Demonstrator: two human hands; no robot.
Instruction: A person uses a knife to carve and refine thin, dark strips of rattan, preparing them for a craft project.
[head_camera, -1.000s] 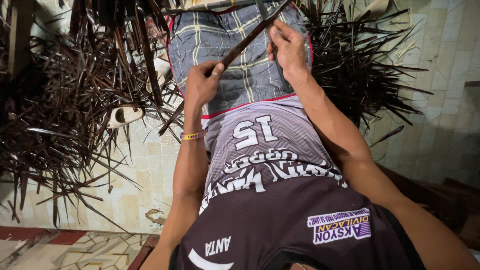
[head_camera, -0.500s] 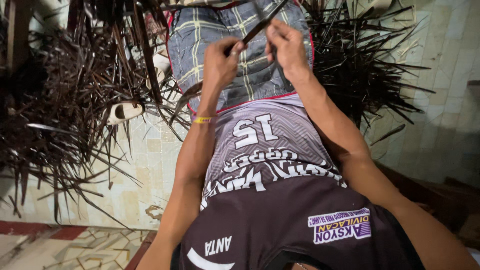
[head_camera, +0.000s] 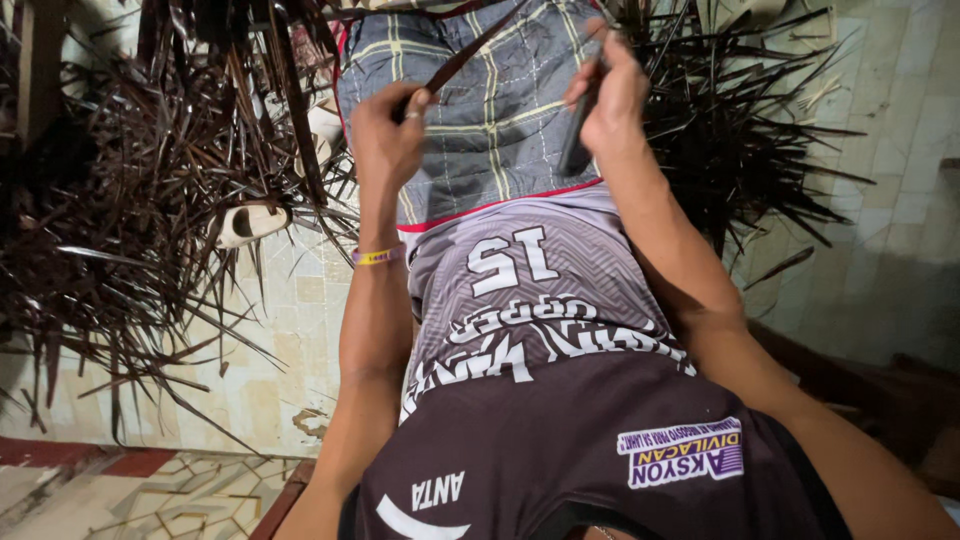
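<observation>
— Over the lap, at the fingertips: what is each hand doing?

— Left hand (head_camera: 388, 140) has its fingers pinched together on the near end of a long dark leaf strip (head_camera: 462, 58), which runs up and away over the plaid shorts (head_camera: 490, 120). Right hand (head_camera: 610, 100) is curled tight around a dark, narrow tool (head_camera: 577, 140); it may be a knife, but I can't tell for sure.

— Are the strip and the tool touching?

— No, they look apart just now. The strip sits at the left knee side, the tool hangs down from the right fist.

— How would that strip handle?

— My guess: light, thin, and fairly stiff along its length, yet bendy, and brittle if it is dry. Edges could be sharp. It seems best pinched near the end, as it is, with a second grip further along to keep it taut.

— And around them?

— Piles of dry palm leaves (head_camera: 130, 220) on both sides over a tiled floor (head_camera: 270, 350), with a pale sandal (head_camera: 250, 222) among them. A yellow wristband (head_camera: 378, 256) is on the left wrist.
</observation>
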